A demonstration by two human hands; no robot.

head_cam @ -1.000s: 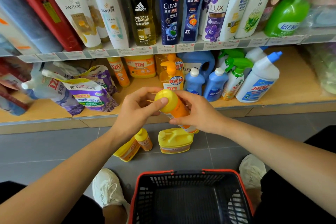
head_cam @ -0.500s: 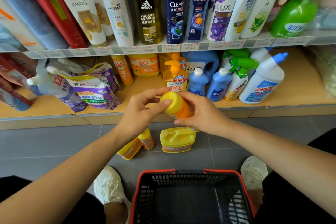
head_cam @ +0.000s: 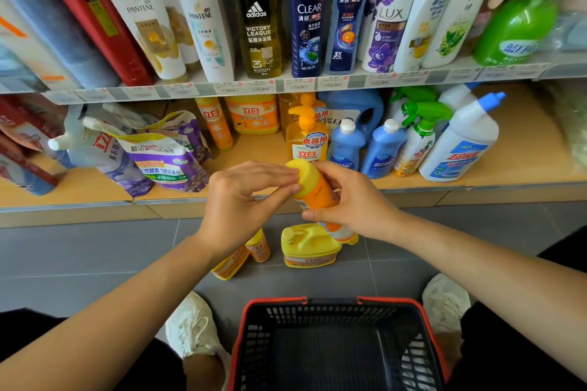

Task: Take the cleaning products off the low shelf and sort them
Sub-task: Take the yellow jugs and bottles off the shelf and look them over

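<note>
Shelf edge (head_cam: 508, 189), left hand (head_cam: 241, 203), right hand (head_cam: 355, 203) gripping orange bottle (head_cam: 317, 195) (tilted)

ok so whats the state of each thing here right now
orange detergent bottle, held tilted in the air, yellow cap on
left hand, pinches its cap
right hand, grips its body
yellow jug, upright on the floor, capped
pump bottle, upright on the low shelf
refill pouches, slumped on the low shelf
shopping basket, upright on the floor
</note>
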